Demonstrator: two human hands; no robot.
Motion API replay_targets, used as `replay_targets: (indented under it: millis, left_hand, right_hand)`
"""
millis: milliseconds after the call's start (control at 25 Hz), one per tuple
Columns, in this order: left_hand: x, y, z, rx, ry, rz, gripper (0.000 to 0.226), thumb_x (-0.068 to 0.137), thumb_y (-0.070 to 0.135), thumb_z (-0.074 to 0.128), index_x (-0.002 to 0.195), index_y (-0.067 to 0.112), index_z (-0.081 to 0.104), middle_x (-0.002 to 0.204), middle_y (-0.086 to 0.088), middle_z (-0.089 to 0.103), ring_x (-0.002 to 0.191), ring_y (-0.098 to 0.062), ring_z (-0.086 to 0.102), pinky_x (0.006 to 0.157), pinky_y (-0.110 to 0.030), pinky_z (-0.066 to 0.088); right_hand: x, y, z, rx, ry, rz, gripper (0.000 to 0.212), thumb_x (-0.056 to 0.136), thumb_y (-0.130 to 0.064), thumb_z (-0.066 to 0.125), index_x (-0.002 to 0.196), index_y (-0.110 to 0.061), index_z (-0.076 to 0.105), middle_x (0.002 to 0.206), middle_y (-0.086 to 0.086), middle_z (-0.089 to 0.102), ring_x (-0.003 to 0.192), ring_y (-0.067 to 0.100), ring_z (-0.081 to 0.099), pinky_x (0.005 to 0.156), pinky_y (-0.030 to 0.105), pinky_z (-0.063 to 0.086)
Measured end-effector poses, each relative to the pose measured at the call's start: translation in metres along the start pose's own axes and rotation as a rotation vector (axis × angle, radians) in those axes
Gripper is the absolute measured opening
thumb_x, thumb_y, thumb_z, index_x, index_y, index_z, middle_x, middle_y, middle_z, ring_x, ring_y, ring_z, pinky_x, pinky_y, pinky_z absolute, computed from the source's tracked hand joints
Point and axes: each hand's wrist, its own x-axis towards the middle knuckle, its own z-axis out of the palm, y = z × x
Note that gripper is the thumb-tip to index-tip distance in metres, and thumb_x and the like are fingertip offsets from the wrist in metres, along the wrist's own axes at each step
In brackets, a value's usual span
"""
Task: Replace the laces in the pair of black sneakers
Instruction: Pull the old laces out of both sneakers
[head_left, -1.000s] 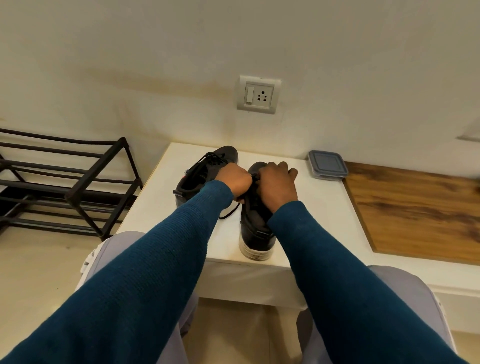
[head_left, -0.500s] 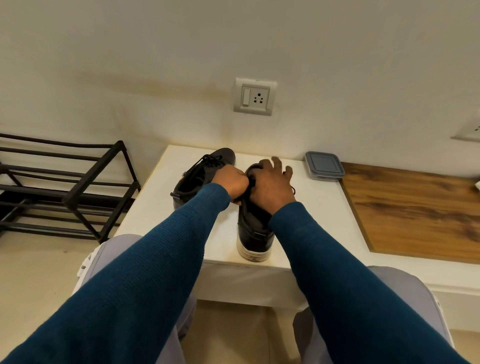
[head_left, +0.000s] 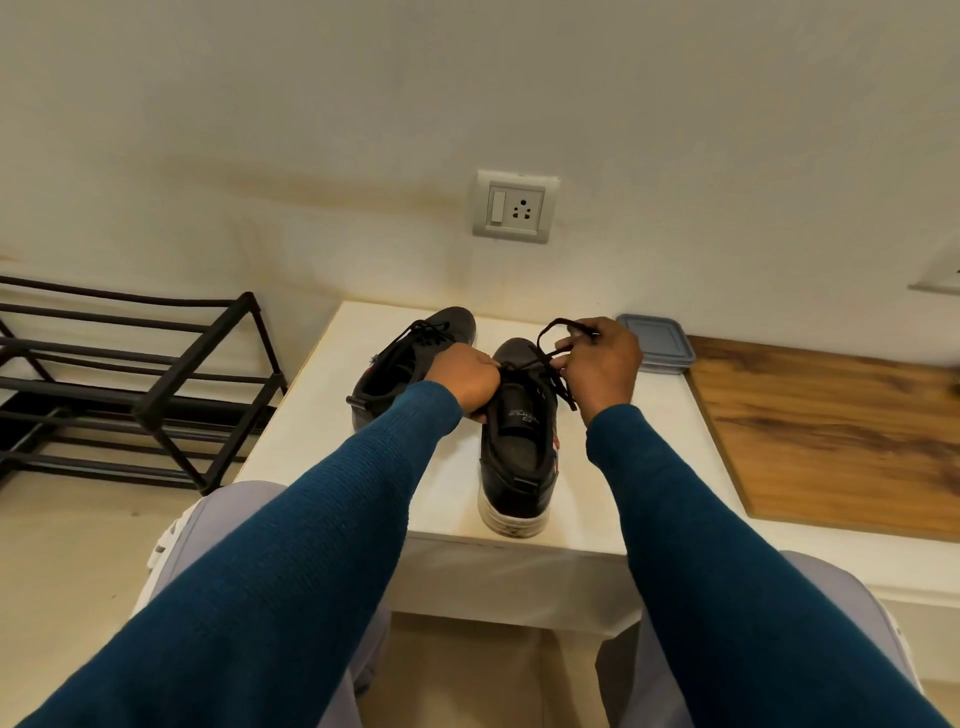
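Two black sneakers stand on a small white table (head_left: 311, 415). The right sneaker (head_left: 517, 457) points away from me, its heel and white sole nearest. My left hand (head_left: 465, 376) grips that shoe's left side at the tongue. My right hand (head_left: 600, 361) pinches the shoe's black lace (head_left: 550, 338), which loops up above the shoe and trails down its right side. The left sneaker (head_left: 410, 358) lies behind my left hand, still laced, partly hidden by my wrist.
A grey lidded container (head_left: 657, 343) sits at the table's back right, close to my right hand. A wooden board (head_left: 831, 431) lies to the right. A black metal shoe rack (head_left: 130, 384) stands on the floor at left. A wall socket (head_left: 514, 208) is above the shoes.
My right hand has moved right and up off the shoe, drawing a loop of lace out with it. My left hand has stayed on the shoe's left side.
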Motion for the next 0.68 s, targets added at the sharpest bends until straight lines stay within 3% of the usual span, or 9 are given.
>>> replay_targets:
  millis: [80, 120, 200, 240, 280, 360, 400, 480, 680]
  left_hand:
    - [0.0, 0.0, 0.0, -0.008, 0.0, -0.003, 0.037, 0.092, -0.004, 0.044, 0.112, 0.008, 0.072, 0.084, -0.006, 0.067, 0.069, -0.023, 0.067, 0.045, -0.023, 0.054]
    - [0.0, 0.0, 0.0, -0.006, 0.001, -0.004, 0.037, 0.092, -0.003, 0.044, 0.114, 0.009, 0.072, 0.085, -0.005, 0.067, 0.068, -0.023, 0.067, 0.044, -0.023, 0.054]
    - [-0.001, 0.0, 0.0, 0.009, 0.005, -0.005, 0.036, 0.092, -0.003, 0.044, 0.114, 0.008, 0.072, 0.087, -0.007, 0.067, 0.069, -0.025, 0.068, 0.045, -0.025, 0.055]
    - [-0.001, 0.0, 0.0, 0.017, 0.006, -0.005, 0.035, 0.092, -0.002, 0.045, 0.111, 0.005, 0.072, 0.09, -0.011, 0.069, 0.071, -0.027, 0.068, 0.047, -0.027, 0.057]
    - [0.0, 0.0, 0.001, 0.023, 0.009, -0.003, 0.034, 0.091, -0.002, 0.044, 0.109, 0.003, 0.072, 0.094, -0.015, 0.07, 0.072, -0.028, 0.069, 0.049, -0.029, 0.058]
    - [0.001, 0.0, 0.0, 0.032, 0.01, 0.003, 0.034, 0.09, -0.002, 0.044, 0.107, 0.0, 0.073, 0.095, -0.019, 0.071, 0.072, -0.03, 0.07, 0.05, -0.03, 0.059]
    - [0.002, 0.0, 0.0, 0.038, 0.009, 0.005, 0.035, 0.089, -0.002, 0.043, 0.107, 0.0, 0.073, 0.093, -0.02, 0.071, 0.068, -0.03, 0.07, 0.05, -0.029, 0.059]
    - [0.002, -0.001, -0.002, 0.045, 0.001, 0.005, 0.036, 0.086, -0.003, 0.043, 0.106, -0.001, 0.073, 0.09, -0.02, 0.072, 0.064, -0.027, 0.07, 0.051, -0.031, 0.06]
    - [0.001, -0.002, -0.001, 0.019, -0.02, 0.004, 0.035, 0.089, -0.004, 0.045, 0.104, 0.01, 0.074, 0.088, -0.01, 0.07, 0.069, -0.026, 0.07, 0.052, -0.03, 0.06]
  right_hand:
    - [0.0, -0.002, -0.004, 0.115, 0.04, 0.122, 0.028, 0.097, 0.0, 0.048, 0.122, -0.007, 0.059, 0.104, 0.019, 0.07, 0.072, 0.022, 0.071, 0.063, 0.031, 0.06]
    - [-0.001, -0.003, -0.006, 0.022, 0.039, 0.171, 0.042, 0.095, 0.0, 0.05, 0.136, -0.007, 0.048, 0.122, 0.021, 0.063, 0.093, 0.027, 0.069, 0.075, 0.035, 0.06]
    - [-0.007, -0.003, -0.004, -0.492, 0.004, 0.119, 0.083, 0.085, -0.003, 0.057, 0.155, -0.009, 0.013, 0.154, 0.021, 0.029, 0.138, 0.037, 0.036, 0.107, 0.05, 0.041]
    - [-0.01, -0.003, -0.001, -0.702, 0.008, -0.056, 0.095, 0.08, -0.004, 0.06, 0.157, -0.011, 0.004, 0.16, 0.019, 0.016, 0.146, 0.039, 0.019, 0.114, 0.054, 0.027]
    - [-0.014, -0.002, 0.005, -0.838, -0.011, -0.298, 0.094, 0.078, -0.004, 0.059, 0.156, -0.012, 0.009, 0.16, 0.018, 0.016, 0.148, 0.037, 0.014, 0.117, 0.055, 0.018]
    - [-0.019, -0.002, 0.017, -1.037, -0.188, -0.63, 0.061, 0.083, -0.007, 0.055, 0.143, -0.012, 0.043, 0.145, 0.014, 0.045, 0.139, 0.033, 0.036, 0.113, 0.051, 0.025]
    - [-0.02, -0.001, 0.021, -1.142, -0.286, -0.639, 0.04, 0.088, -0.01, 0.053, 0.128, -0.013, 0.057, 0.129, 0.011, 0.057, 0.126, 0.032, 0.048, 0.106, 0.048, 0.032]
    - [-0.022, 0.005, 0.025, -1.292, -0.355, -0.553, 0.02, 0.094, -0.014, 0.052, 0.107, -0.013, 0.065, 0.111, 0.009, 0.062, 0.109, 0.032, 0.056, 0.096, 0.046, 0.036]
    - [-0.015, 0.012, 0.019, -1.24, -0.291, -0.464, 0.025, 0.093, -0.012, 0.049, 0.115, -0.009, 0.061, 0.115, 0.012, 0.058, 0.111, 0.033, 0.054, 0.092, 0.045, 0.042]
